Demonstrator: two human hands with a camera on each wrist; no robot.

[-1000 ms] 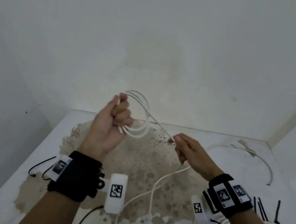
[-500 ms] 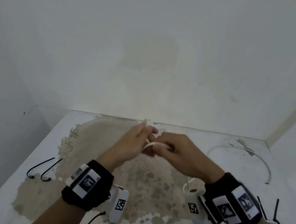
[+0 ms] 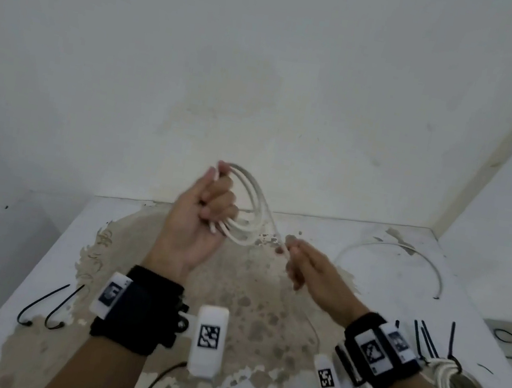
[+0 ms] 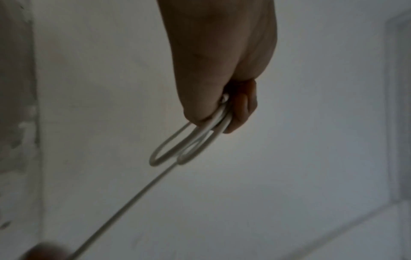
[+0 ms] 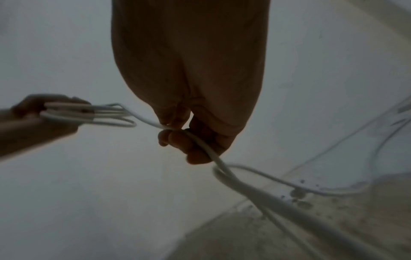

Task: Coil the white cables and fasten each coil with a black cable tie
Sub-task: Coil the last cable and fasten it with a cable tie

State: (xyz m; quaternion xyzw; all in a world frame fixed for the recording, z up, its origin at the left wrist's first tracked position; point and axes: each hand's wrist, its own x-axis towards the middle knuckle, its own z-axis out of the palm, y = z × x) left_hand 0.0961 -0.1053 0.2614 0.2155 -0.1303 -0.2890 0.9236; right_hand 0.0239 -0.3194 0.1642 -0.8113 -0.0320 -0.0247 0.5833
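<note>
My left hand (image 3: 209,206) is raised above the table and grips several loops of a white cable (image 3: 253,213); the left wrist view shows the loops (image 4: 189,144) sticking out of the fist (image 4: 222,105). A taut strand runs down right to my right hand (image 3: 296,260), which pinches the cable (image 5: 200,142) between thumb and fingers (image 5: 177,140). The loose tail (image 5: 255,190) drops from that hand toward the table. Black cable ties (image 3: 426,338) lie at the right, beside a finished white coil (image 3: 452,386) with a black tie on it.
Two bent black ties (image 3: 46,305) lie on the table's left edge. Another white cable (image 3: 406,254) arcs across the far right of the stained white table (image 3: 107,237). Walls close the back and right.
Half a second ago both hands met low at the centre. Now the left hand has risen with the loops and the right hand has slid away down the cable to the right.
</note>
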